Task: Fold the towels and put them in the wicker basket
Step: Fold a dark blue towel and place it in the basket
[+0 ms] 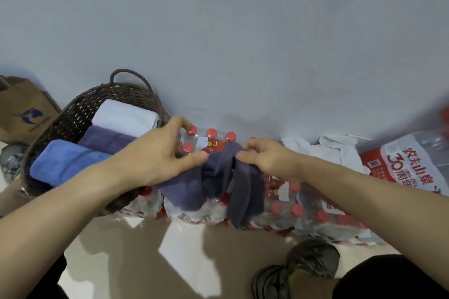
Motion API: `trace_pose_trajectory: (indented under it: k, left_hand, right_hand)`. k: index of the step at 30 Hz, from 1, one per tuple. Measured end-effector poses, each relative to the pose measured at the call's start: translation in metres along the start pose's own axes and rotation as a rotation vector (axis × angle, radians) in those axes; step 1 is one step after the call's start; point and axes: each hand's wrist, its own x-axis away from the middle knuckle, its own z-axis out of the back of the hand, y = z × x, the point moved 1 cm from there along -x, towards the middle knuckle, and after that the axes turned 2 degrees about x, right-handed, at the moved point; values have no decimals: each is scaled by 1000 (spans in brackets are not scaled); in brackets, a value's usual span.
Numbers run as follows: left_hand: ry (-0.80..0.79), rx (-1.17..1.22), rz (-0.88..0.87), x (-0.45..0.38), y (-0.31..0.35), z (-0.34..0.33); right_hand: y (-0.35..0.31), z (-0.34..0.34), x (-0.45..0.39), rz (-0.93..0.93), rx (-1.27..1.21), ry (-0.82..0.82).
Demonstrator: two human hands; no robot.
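Towel (213,177), dark grey, bunched on water bottles (279,204), pinched by left hand (158,155) and right hand (264,160). Folding step underway. Next: straighten, fold, then basket (73,114) left of the grip.

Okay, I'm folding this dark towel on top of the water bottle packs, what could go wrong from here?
1. The dark towel lies bunched between your left hand and right hand on lumpy bottle packs, so the fold may come out uneven.
2. One end hangs over the packs' front edge, so it might slide towards the floor.
3. The wicker basket already holds three towels, so space may be tight.
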Motion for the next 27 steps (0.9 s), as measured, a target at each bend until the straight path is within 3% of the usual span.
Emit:
trace_pose_trajectory:
  k: [3,5,7,9,12,14,20,25,27]
  left_hand:
    - [-64,50,-138,1,8,-11]
    - [-68,276,-214,-2,19,-16]
    - [-51,487,-219,-6,25,-17]
    - [33,525,-193,-9,28,-13]
    - [171,461,-160,-11,25,-6]
    - [179,439,-122,-13,22,-2]
    - [53,337,-121,-12,18,2]
    - [-385,447,-204,-1,28,-6]
    - [-456,552,-143,1,32,-12]
  right_hand:
    - [-38,-1,11,95,-193,-91]
    - [-54,-1,18,120,-254,-108]
    - [-64,1,25,137,-300,-130]
    - [-69,8,33,153,-328,-170]
    - [-66,26,42,129,-128,-223]
    - [-60,35,43,120,11,-217]
    - [-47,54,39,81,-136,47]
    - [-50,56,37,127,-225,262]
    - [-54,53,36,110,-334,258]
